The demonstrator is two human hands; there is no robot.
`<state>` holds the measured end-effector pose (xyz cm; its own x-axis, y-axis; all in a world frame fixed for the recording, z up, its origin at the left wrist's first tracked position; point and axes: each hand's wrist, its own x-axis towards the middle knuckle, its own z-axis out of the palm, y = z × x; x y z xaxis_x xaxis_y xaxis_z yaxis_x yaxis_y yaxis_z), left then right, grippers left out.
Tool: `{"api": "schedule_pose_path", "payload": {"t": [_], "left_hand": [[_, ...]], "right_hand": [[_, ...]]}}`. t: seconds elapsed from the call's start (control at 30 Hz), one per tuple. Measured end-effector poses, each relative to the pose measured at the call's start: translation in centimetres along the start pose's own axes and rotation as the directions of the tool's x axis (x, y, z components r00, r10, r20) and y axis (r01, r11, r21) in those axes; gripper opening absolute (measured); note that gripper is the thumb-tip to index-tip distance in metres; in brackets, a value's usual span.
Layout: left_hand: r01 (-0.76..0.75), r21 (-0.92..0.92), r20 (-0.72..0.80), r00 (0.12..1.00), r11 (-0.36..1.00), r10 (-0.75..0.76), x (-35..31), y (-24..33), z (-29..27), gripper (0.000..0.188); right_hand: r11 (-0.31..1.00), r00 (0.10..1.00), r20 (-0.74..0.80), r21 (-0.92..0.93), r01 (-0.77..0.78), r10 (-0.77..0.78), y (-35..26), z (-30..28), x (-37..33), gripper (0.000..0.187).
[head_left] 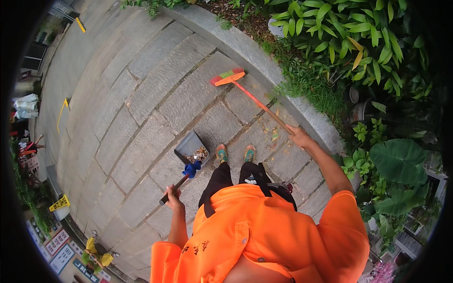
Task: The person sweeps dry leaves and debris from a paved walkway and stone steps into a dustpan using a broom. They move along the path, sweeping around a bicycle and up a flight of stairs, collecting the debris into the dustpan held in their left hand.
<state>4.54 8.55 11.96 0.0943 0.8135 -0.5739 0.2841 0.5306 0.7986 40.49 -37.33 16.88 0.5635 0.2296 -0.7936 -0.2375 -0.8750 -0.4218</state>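
Observation:
My left hand (173,197) is closed round the dark handle of a long-handled dustpan (187,139). Its grey pan rests on the paving to the left of my feet and holds leaf litter and small debris (200,153). A blue wrapping (191,169) sits on the handle just above the pan. On the right, my right hand (300,138) grips the wooden-looking handle of a broom (262,106). The broom's orange head (228,77) has red and green bristles and lies out ahead, close to the kerb. Dry leaves (275,135) are scattered on the stones below the broom handle.
A stone kerb (222,35) curves along the right side, with a planted bed (349,33) of dense green leaves behind it. Large leaves (398,160) overhang at the right. Stone paving (155,85) stretches left. A yellow sign (59,203) and signboards (61,257) stand far left.

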Motion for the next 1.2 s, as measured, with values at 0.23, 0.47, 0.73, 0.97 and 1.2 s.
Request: {"api": "schedule_pose_path", "payload": {"t": [0.23,0.47,0.73,0.97,1.2], "left_hand": [[0.001,0.006,0.031,1.000,1.000,-0.001,0.4,-2.1,2.4,0.025],[-0.070,0.078,0.138,0.989,0.994,0.059,0.9,-1.5,4.4,0.026],[-0.066,0.156,0.147,0.988,0.986,0.043,0.3,1.4,3.9,0.029],[-0.061,0.178,0.147,0.989,0.982,0.035,2.3,-0.7,2.9,0.026],[-0.091,0.247,0.233,0.972,0.965,0.032,4.7,-2.9,3.0,0.025]], "right_hand": [[0.901,0.896,0.133,0.039,-0.433,0.424,4.8,-2.6,-19.1,0.063],[0.952,0.965,0.047,0.155,-0.263,0.259,6.0,-0.2,-25.4,0.057],[0.935,0.983,-0.034,0.318,-0.158,0.178,8.7,4.6,-12.3,0.052],[0.793,0.880,0.039,0.415,-0.446,0.474,13.2,7.2,-24.3,0.052],[0.936,0.945,-0.061,0.170,-0.309,0.323,8.1,7.7,-30.8,0.054]]}}
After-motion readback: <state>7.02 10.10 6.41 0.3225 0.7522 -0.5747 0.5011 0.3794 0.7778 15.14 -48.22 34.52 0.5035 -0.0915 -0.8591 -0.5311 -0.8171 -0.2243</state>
